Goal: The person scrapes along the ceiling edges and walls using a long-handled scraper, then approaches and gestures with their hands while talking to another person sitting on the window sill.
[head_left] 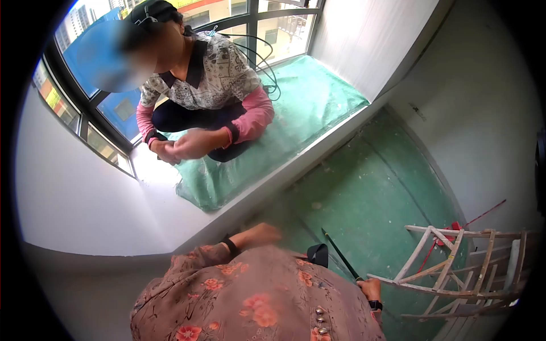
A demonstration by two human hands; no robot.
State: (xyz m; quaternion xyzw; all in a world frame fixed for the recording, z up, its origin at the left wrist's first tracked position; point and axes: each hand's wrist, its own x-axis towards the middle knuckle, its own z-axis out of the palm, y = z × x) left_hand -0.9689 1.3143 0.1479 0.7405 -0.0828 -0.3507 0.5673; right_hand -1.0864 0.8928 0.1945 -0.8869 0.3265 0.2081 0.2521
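Observation:
My right hand (372, 288), with a black band at the wrist, is closed around the end of a long, thin, dark tool (340, 253). The tool slants up and leftward over the green floor; its exact kind is not clear. In front of my chest, my left hand (263, 233) is smeared by motion, and its fingers cannot be made out. Between the two hands, a black rounded object (318, 255) shows close to my flowered shirt (259, 295).
Another person (207, 85) squats on the window ledge, hands together, on a green sheet (313, 85). Black cables (272, 62) lie behind them. A wooden ladder (449, 261) and a red tool (449, 233) are at the right. Green covering lies on the floor (392, 187).

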